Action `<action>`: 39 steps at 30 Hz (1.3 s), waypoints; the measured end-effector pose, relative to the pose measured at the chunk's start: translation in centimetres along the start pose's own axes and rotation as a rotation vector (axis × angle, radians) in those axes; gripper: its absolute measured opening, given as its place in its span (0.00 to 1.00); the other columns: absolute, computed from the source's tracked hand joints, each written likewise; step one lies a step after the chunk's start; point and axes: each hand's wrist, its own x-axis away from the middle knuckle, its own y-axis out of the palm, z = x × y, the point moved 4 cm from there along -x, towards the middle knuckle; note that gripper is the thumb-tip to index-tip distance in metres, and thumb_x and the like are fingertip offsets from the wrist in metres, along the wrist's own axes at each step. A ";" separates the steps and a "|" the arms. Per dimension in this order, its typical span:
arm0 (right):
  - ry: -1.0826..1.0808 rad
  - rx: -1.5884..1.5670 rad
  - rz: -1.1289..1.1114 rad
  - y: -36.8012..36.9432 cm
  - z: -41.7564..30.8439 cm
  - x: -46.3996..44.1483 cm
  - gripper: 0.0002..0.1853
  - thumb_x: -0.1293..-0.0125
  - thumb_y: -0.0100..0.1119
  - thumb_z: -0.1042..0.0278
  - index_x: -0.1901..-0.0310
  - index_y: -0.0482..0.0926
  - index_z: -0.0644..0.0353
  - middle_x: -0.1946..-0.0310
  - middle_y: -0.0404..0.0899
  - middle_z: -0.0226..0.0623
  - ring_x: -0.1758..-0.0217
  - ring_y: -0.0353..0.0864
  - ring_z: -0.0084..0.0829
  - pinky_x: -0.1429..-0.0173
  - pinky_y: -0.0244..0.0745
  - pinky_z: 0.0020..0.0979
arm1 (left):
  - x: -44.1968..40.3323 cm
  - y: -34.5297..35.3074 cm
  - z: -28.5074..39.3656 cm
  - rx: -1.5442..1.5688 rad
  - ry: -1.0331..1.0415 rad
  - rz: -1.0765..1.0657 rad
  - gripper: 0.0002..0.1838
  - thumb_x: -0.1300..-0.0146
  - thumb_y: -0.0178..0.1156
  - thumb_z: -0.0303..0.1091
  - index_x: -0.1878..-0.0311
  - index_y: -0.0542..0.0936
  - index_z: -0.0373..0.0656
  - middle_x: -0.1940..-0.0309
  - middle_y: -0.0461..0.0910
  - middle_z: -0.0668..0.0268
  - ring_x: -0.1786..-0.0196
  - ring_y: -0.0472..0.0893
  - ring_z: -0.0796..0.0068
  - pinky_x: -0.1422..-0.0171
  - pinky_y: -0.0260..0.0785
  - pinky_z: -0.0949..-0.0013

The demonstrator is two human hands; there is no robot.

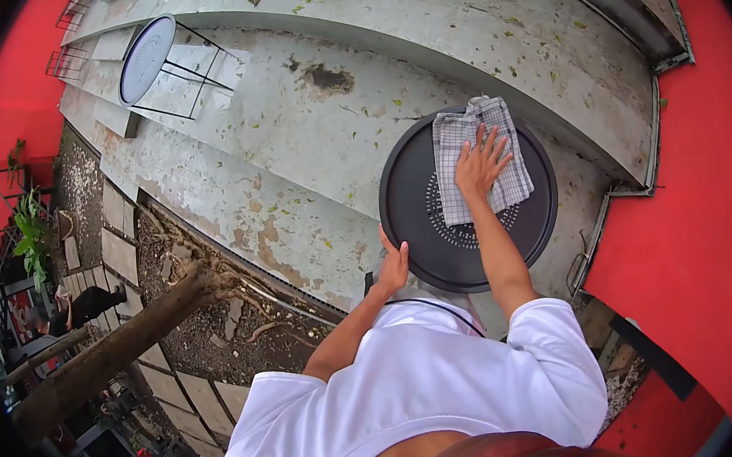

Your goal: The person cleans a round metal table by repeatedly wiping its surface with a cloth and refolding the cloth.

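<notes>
A round black tabletop (pixel 414 181) with a raised rim and rings of small pale marks in its middle is right in front of me. Across its upper part lies a grey-and-white checked cloth (pixel 457 205), loosely bunched at the far end. My right hand (pixel 484 166) rests flat on this cloth, its fingers spread. At the near left edge, my left hand (pixel 394 266) grips the tabletop's rim; part of its fingers is hidden by the edge. Whatever supports the tabletop is hidden beneath it.
Wide worn concrete steps (pixel 289 139) surround the tabletop. Another round table (pixel 149 60) with thin black legs stands at upper left. A tree trunk (pixel 124 350) leans across the lower left, near paving slabs and a person in dark clothes (pixel 90 307). Red surfaces (pixel 688 226) border the right.
</notes>
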 end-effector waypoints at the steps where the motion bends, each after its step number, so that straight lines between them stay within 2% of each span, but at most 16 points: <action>1: -0.083 -0.007 -0.005 -0.3 -2.1 0.7 0.33 0.19 0.40 0.50 0.17 0.53 0.49 0.15 0.44 0.42 0.14 0.43 0.56 0.16 0.30 0.65 | 0.0 -0.2 0.3 -0.034 0.068 0.039 0.44 0.17 0.37 0.52 0.21 0.19 0.43 0.47 0.79 0.27 0.50 0.81 0.26 0.42 0.72 0.40; 5: -0.577 -0.194 -0.238 -2.3 -5.5 10.0 0.35 0.21 0.46 0.51 0.17 0.54 0.46 0.15 0.44 0.41 0.13 0.43 0.53 0.16 0.32 0.64 | 0.1 0.0 -1.0 0.003 -0.147 -0.084 0.44 0.18 0.33 0.58 0.20 0.20 0.44 0.39 0.75 0.28 0.42 0.78 0.25 0.34 0.70 0.44; 7: -0.614 -0.186 -0.354 -3.8 -1.6 15.2 0.35 0.22 0.48 0.52 0.17 0.53 0.45 0.14 0.43 0.40 0.13 0.43 0.53 0.15 0.32 0.63 | 0.5 1.4 -5.7 -0.219 -0.284 -0.172 0.44 0.19 0.28 0.62 0.20 0.20 0.45 0.35 0.73 0.30 0.38 0.77 0.26 0.31 0.69 0.45; 8: -0.653 -0.183 -0.460 -4.3 0.6 17.6 0.36 0.22 0.49 0.52 0.17 0.53 0.45 0.14 0.43 0.40 0.13 0.42 0.53 0.15 0.31 0.63 | 0.5 0.2 -2.7 -0.077 -0.302 -0.205 0.44 0.20 0.27 0.63 0.19 0.21 0.46 0.36 0.74 0.31 0.39 0.77 0.25 0.32 0.68 0.43; 10: -0.431 -0.060 -0.480 -5.8 6.5 19.8 0.38 0.23 0.51 0.54 0.16 0.50 0.44 0.14 0.41 0.40 0.13 0.40 0.54 0.15 0.30 0.62 | 0.3 -0.1 -2.1 -0.089 -0.284 -0.174 0.46 0.21 0.27 0.66 0.19 0.21 0.47 0.41 0.76 0.30 0.44 0.79 0.25 0.37 0.69 0.42; 12: -0.229 0.023 -0.421 -5.7 11.7 19.6 0.37 0.20 0.44 0.51 0.15 0.44 0.45 0.14 0.37 0.41 0.13 0.35 0.56 0.15 0.27 0.62 | 0.6 0.0 -0.9 -0.092 -0.266 -0.142 0.47 0.22 0.27 0.69 0.20 0.20 0.47 0.45 0.79 0.29 0.49 0.81 0.26 0.42 0.71 0.42; 14: -0.196 0.043 -0.312 -5.2 14.8 17.1 0.36 0.19 0.40 0.50 0.15 0.44 0.47 0.13 0.35 0.42 0.12 0.34 0.56 0.15 0.27 0.62 | 0.2 0.0 0.4 -0.084 -0.361 -0.159 0.45 0.21 0.27 0.65 0.20 0.20 0.48 0.36 0.76 0.35 0.39 0.78 0.27 0.31 0.66 0.41; 20: 0.023 -0.002 -0.022 0.3 10.9 3.5 0.37 0.19 0.38 0.45 0.16 0.46 0.50 0.14 0.37 0.47 0.14 0.36 0.63 0.20 0.28 0.74 | -0.4 0.0 -0.3 -0.067 -0.370 -0.139 0.47 0.22 0.26 0.69 0.20 0.18 0.48 0.36 0.75 0.34 0.40 0.78 0.27 0.32 0.66 0.42; 22: -0.065 0.004 -0.032 1.0 5.4 0.4 0.36 0.18 0.35 0.45 0.16 0.48 0.52 0.14 0.38 0.48 0.14 0.36 0.63 0.20 0.27 0.74 | -0.9 0.5 -1.7 -0.058 -0.318 -0.107 0.47 0.23 0.25 0.69 0.20 0.18 0.48 0.35 0.75 0.34 0.40 0.78 0.27 0.32 0.66 0.42; 24: -0.283 -0.104 -0.023 1.1 -0.3 0.8 0.36 0.20 0.40 0.45 0.17 0.52 0.51 0.15 0.41 0.48 0.14 0.37 0.62 0.20 0.27 0.73 | 0.1 0.2 -1.7 -0.052 -0.275 -0.077 0.48 0.23 0.25 0.70 0.20 0.18 0.47 0.35 0.74 0.33 0.39 0.78 0.26 0.32 0.66 0.42; 27: -0.594 -0.165 -0.191 -0.4 -6.1 7.0 0.37 0.22 0.48 0.47 0.17 0.53 0.47 0.15 0.45 0.42 0.13 0.39 0.54 0.16 0.28 0.66 | -0.5 -0.2 0.1 -0.060 -0.400 -0.150 0.48 0.23 0.24 0.70 0.20 0.19 0.46 0.35 0.73 0.31 0.38 0.77 0.26 0.31 0.66 0.42; 28: -0.661 -0.189 -0.224 -0.9 -6.6 9.8 0.36 0.22 0.50 0.48 0.17 0.54 0.46 0.15 0.46 0.41 0.13 0.40 0.53 0.16 0.29 0.65 | -0.3 -0.3 0.0 -0.088 -0.438 -0.163 0.50 0.23 0.25 0.71 0.20 0.20 0.42 0.34 0.71 0.30 0.35 0.75 0.27 0.28 0.64 0.48; 30: -0.691 -0.210 -0.309 -2.3 -5.0 14.6 0.36 0.22 0.51 0.50 0.17 0.55 0.43 0.14 0.44 0.37 0.12 0.40 0.50 0.15 0.31 0.63 | 0.3 0.9 -3.2 -0.179 -0.502 -0.137 0.50 0.23 0.26 0.71 0.19 0.24 0.39 0.29 0.64 0.31 0.26 0.68 0.35 0.20 0.55 0.55; 34: -0.602 -0.177 -0.475 -5.1 3.1 18.9 0.36 0.21 0.48 0.51 0.16 0.50 0.40 0.14 0.40 0.36 0.12 0.35 0.51 0.15 0.27 0.64 | 0.1 1.5 -5.4 0.032 -0.345 -0.103 0.49 0.21 0.31 0.66 0.20 0.21 0.40 0.28 0.62 0.32 0.25 0.68 0.38 0.20 0.56 0.55; 37: -0.524 -0.080 -0.432 -5.9 9.9 19.8 0.37 0.21 0.47 0.49 0.16 0.49 0.42 0.13 0.37 0.36 0.12 0.36 0.53 0.16 0.28 0.66 | -0.9 1.6 -4.4 0.176 -0.218 -0.098 0.49 0.20 0.34 0.63 0.20 0.20 0.41 0.27 0.60 0.32 0.25 0.68 0.40 0.21 0.57 0.55; 39: -0.337 0.046 -0.452 -5.6 14.2 19.5 0.37 0.19 0.41 0.47 0.15 0.43 0.41 0.13 0.32 0.36 0.12 0.33 0.54 0.17 0.26 0.67 | -0.8 1.1 -3.6 0.197 -0.170 -0.119 0.50 0.19 0.43 0.59 0.20 0.22 0.38 0.19 0.38 0.42 0.18 0.53 0.48 0.15 0.45 0.58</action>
